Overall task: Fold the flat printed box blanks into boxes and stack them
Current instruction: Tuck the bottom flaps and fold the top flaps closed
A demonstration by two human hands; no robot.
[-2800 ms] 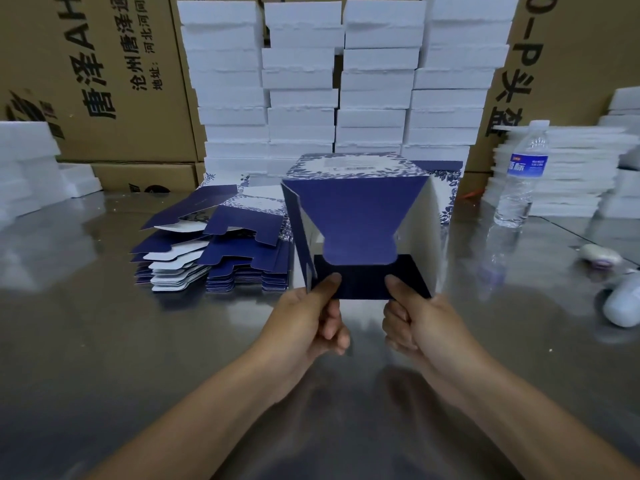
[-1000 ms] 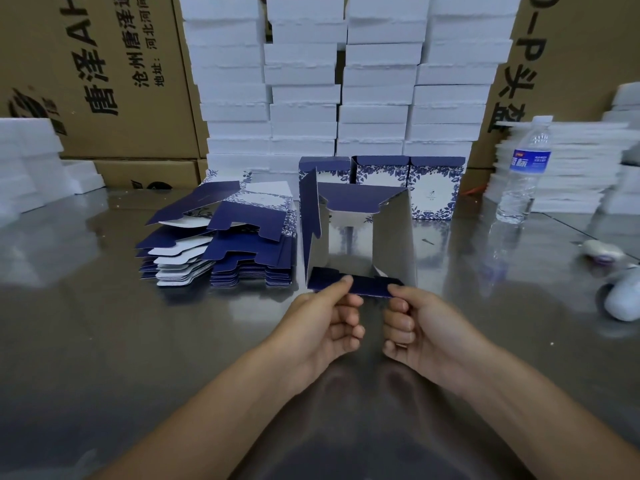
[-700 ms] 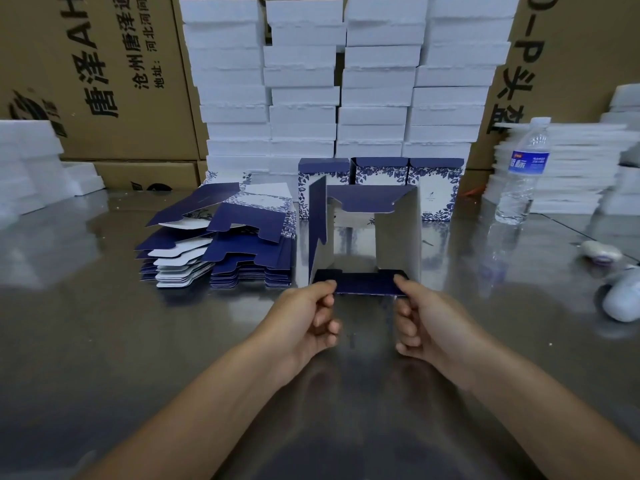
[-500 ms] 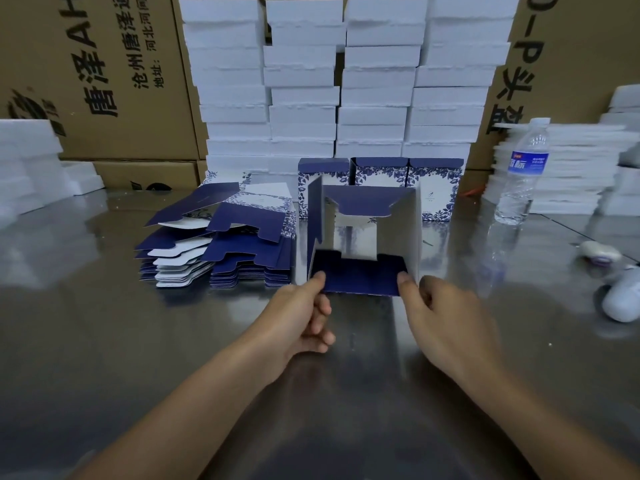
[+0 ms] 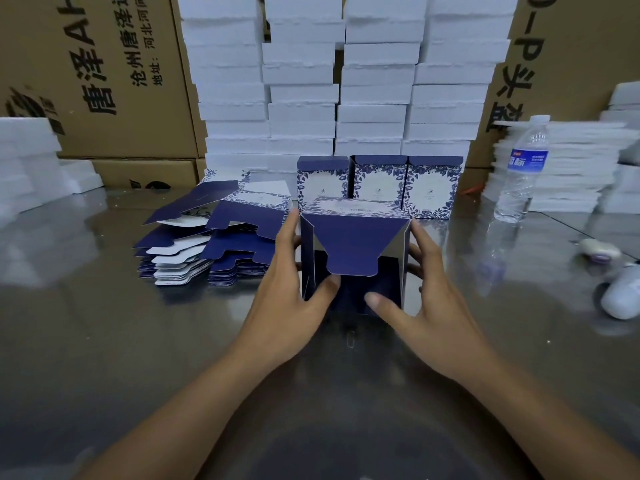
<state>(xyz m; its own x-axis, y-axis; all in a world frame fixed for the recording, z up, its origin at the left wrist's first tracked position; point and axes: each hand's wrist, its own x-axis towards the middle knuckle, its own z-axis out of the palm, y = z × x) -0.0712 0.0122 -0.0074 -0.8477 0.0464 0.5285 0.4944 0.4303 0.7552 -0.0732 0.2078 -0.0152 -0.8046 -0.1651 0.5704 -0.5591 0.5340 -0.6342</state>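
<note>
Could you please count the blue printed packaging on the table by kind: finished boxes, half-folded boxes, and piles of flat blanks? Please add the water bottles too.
Finished boxes, standing in a row at the back: 3
Half-folded box at the front: 1
Piles of flat blanks: 2
Water bottle: 1
Total: 7
</note>
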